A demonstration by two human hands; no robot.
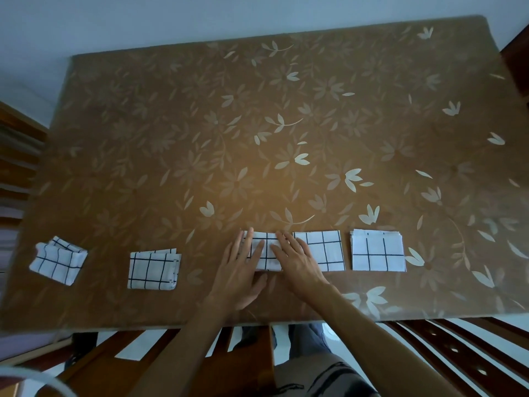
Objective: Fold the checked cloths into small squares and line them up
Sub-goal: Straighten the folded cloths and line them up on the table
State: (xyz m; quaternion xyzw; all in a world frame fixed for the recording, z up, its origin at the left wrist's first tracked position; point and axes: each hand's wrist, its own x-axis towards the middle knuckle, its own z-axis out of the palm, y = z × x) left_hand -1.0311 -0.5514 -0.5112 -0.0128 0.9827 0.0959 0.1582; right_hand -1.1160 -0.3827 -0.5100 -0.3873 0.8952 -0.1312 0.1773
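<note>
Several folded white cloths with dark checks lie in a row near the table's front edge. My left hand (242, 270) and my right hand (297, 260) press flat, fingers straight, on the middle cloth (267, 253), covering much of it. Just right of it lie a folded square (325, 250) and another folded square (378, 250), neat and close together. Further left sits a folded cloth (153, 269), and a looser, tilted folded cloth (58, 262) lies at the far left.
The table (257, 124) has a brown flower-patterned cover. Wooden chairs stand at the front (446, 348) and at the left side (17, 156). A dark piece of furniture shows at the far right corner (518, 61).
</note>
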